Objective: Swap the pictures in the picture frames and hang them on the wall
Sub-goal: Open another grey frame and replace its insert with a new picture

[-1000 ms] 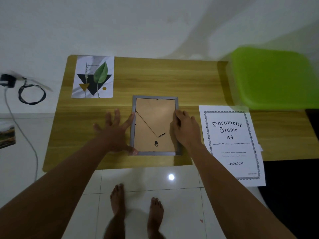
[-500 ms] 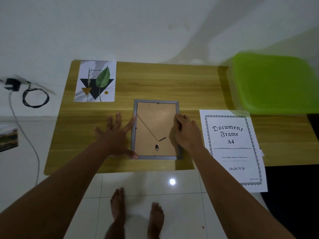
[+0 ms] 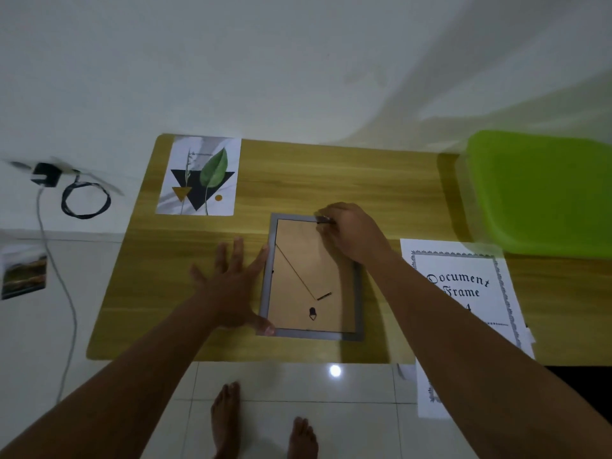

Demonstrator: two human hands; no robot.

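A grey picture frame (image 3: 311, 335) lies face down on the wooden table (image 3: 331, 180), its brown backing board and folded stand showing. My left hand (image 3: 231, 286) lies flat with spread fingers against the frame's left edge, thumb at the lower left corner. My right hand (image 3: 351, 233) is at the frame's top edge, fingertips curled onto a small dark clip there. A leaf print (image 3: 200, 177) lies at the table's far left. A "Document Frame A4" sheet (image 3: 463, 293) lies to the right, partly under my right forearm.
A green plastic bin (image 3: 543, 193) stands at the far right of the table. On the floor to the left lie a black charger with coiled cable (image 3: 82, 200) and a small photo (image 3: 23, 276). My bare feet (image 3: 261, 425) stand on white tiles below the table's near edge.
My right hand has moved from the frame's right edge up to its top edge and now fingers a clip there. My left hand stays flat on the left side.
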